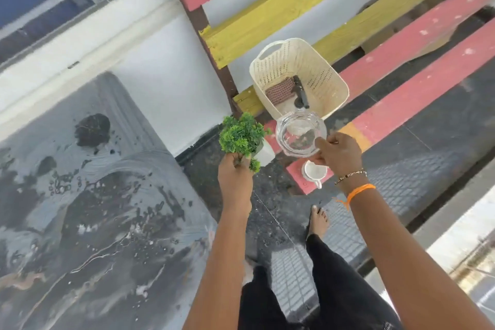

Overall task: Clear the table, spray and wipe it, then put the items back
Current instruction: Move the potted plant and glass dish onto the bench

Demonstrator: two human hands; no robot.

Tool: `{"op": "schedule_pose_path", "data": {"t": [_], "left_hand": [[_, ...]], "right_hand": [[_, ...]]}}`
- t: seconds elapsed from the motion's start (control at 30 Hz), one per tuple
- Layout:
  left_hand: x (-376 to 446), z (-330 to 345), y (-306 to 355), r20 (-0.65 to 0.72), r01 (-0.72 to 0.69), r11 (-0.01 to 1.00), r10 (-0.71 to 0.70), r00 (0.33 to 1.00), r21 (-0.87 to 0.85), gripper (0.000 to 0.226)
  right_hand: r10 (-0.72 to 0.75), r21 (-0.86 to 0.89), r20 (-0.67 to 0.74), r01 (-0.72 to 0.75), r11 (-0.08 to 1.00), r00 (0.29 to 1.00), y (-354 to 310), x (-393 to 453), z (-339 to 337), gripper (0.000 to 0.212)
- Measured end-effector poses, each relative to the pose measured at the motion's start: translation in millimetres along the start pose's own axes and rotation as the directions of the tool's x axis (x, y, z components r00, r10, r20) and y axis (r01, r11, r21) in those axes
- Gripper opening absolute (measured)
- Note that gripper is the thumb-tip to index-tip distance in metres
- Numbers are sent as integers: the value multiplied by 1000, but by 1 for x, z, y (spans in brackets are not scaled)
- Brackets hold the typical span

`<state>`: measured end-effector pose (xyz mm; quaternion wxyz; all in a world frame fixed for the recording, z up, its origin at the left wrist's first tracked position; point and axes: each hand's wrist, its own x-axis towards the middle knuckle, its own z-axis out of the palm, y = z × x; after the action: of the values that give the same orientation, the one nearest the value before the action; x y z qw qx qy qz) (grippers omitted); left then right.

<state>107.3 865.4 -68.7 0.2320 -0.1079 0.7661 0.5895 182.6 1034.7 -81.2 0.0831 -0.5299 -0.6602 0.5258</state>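
Left hand (235, 178) is closed around the green plant (242, 134), fingers wrapped into the foliage; its white pot (265, 153) hangs tilted below the leaves, off any surface. Right hand (338, 154) pinches the rim of a clear glass bowl (300, 136) between thumb and fingers, bowl held in the air just in front of the bench's near edge.

Bench (417, 43) has red and yellow slats. Cream perforated basket (321, 72) sits near its left end, holding a checked cloth (280, 90) and a black spray head (300, 92). White cup (313, 172) stands on the near red slat, at its left end, just under the right hand.

Table (93, 195) is at left, top wet and streaked, bare of items in the part seen. Orange band (359, 191) and bead bracelet (349, 175) on the right wrist.

No readable labels or writing anywhere.
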Motion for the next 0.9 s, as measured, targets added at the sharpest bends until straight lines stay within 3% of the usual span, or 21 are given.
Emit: {"op": "schedule_pose_path", "data": {"t": [0.13,0.4,0.7,0.9], "left_hand": [[-10,88,-3,111,31,995,-41,993,94,22],[-4,222,-28,228,-83,913,-11,974,399,12],[34,305,-63,191,-29,839,-90,978,543,14],[58,334,-84,161,22,855,-124,979,518,5]], "right_hand": [[131,18,-78,-130,991,988,39,54,-61,21],[229,12,-156,-230,973,961,106,147,-124,35],[380,121,-213,-362,924,900,157,221,-130,17],[421,112,-204,-407,907,884,176,259,-120,15]]}}
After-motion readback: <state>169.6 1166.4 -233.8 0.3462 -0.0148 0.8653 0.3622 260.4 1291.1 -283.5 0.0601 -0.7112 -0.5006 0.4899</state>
